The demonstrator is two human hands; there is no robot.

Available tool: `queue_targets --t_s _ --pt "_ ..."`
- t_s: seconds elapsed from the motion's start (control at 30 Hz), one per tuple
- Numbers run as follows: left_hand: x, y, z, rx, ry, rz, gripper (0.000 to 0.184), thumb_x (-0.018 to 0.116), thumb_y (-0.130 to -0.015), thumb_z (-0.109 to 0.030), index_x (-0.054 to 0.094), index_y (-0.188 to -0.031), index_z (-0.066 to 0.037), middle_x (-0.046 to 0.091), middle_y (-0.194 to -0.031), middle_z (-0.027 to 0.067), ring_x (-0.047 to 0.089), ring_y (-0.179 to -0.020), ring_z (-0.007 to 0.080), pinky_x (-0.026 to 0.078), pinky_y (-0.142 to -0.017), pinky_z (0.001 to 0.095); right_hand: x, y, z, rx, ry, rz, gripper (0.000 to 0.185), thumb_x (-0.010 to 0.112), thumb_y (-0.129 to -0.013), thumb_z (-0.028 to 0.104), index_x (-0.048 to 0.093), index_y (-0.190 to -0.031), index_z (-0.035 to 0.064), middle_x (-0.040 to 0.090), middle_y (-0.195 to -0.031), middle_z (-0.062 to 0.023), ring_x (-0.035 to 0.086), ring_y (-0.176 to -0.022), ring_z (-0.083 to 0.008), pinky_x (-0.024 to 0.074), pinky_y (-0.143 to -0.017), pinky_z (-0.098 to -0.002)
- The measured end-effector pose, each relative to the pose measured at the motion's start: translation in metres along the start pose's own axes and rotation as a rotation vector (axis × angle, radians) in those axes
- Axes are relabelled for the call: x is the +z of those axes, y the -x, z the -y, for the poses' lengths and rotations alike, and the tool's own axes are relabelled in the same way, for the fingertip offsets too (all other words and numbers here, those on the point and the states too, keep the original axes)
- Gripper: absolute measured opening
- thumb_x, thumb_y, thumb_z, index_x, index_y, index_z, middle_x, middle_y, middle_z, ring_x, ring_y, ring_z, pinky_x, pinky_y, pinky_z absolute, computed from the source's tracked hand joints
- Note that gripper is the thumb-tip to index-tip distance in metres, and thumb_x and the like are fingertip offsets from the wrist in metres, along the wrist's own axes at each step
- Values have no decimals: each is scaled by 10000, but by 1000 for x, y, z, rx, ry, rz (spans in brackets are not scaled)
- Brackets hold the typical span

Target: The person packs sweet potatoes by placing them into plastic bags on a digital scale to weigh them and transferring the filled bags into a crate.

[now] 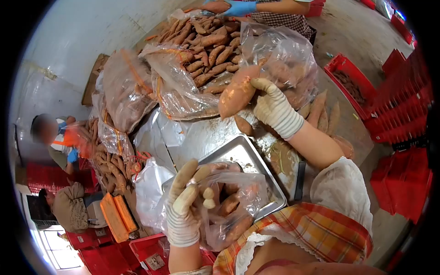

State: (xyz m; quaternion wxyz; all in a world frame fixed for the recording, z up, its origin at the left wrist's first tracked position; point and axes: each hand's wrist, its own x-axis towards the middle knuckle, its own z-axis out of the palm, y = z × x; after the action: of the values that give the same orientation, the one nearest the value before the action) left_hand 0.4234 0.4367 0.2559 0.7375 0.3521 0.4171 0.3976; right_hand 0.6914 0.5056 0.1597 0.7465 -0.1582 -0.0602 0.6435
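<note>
My right hand (277,107), in a striped white work glove, grips a large sweet potato (237,94) by one end, above the metal work table (201,133). My left hand (183,206), gloved alike, has its fingers apart beside a clear plastic bag (256,183). Several sweet potatoes (229,205) lie in that bag, which rests over a shiny metal tray (270,183). Whether the left fingers touch the bag's film I cannot tell. Under the raised sweet potato, a smaller one (244,125) lies on the table.
A big heap of sweet potatoes (213,43) spills from a large plastic sack (183,89) at the back. Another person's blue-gloved hand (239,8) is beyond it. A dark-handled tool (299,181) lies right of the tray. Red crates (398,110) stand at right; other people are at left.
</note>
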Motion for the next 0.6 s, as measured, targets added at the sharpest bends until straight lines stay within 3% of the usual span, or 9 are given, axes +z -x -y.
queue_targets --t_s 0.03,0.13,0.23,0.33,0.4,0.43,0.6 --pt "5 0 0 -63 -7 79 521 572 -860 -175 407 -1327 -15 600 -1114 164 616 -749 170 513 -582 237 11 16 -3 60 -58 111 373 607 -734 133 540 -1084 22 581 -1076 -135 533 -1075 -304 389 -996 -510" --pt "23 0 1 -143 3 79 596 588 -865 -220 337 -1371 -30 583 -1142 158 615 -772 174 513 -572 230 20 41 -14 161 -184 88 578 570 -603 97 516 -1168 -11 587 -1119 -174 523 -1108 -338 376 -1019 -488" --pt "20 -5 7 -206 10 203 587 591 -871 -263 347 -1359 -47 571 -1141 131 612 -819 168 517 -608 237 23 61 -27 256 -138 256 691 578 -559 108 473 -1231 -16 558 -1176 -198 507 -1139 -344 372 -1024 -484" --pt "12 -9 23 -197 79 253 573 635 -844 -235 385 -1330 -62 562 -1133 101 601 -893 170 520 -665 252 46 83 -30 190 20 421 615 515 -571 20 501 -1185 -12 577 -1143 -149 543 -1088 -300 374 -1021 -456" --pt "13 -6 28 -36 68 189 622 687 -791 -151 389 -1331 -64 554 -1137 90 594 -922 177 523 -695 268 46 87 -32 126 70 392 696 514 -553 13 458 -1247 -10 569 -1162 -144 537 -1110 -279 372 -1025 -431" --pt "14 -4 27 -13 73 166 661 711 -742 -59 397 -1324 -53 528 -1170 93 580 -969 191 518 -764 298 44 88 -33 64 175 415 710 527 -554 18 446 -1259 -3 562 -1178 -137 532 -1121 -265 376 -1020 -414" --pt "18 7 33 107 -11 117 682 685 -731 16 378 -1337 -50 484 -1226 98 523 -1085 205 484 -876 340 44 101 -35 -78 434 423 739 665 -635 137 395 -1316 30 549 -1195 -100 519 -1128 -203 390 -994 -351"
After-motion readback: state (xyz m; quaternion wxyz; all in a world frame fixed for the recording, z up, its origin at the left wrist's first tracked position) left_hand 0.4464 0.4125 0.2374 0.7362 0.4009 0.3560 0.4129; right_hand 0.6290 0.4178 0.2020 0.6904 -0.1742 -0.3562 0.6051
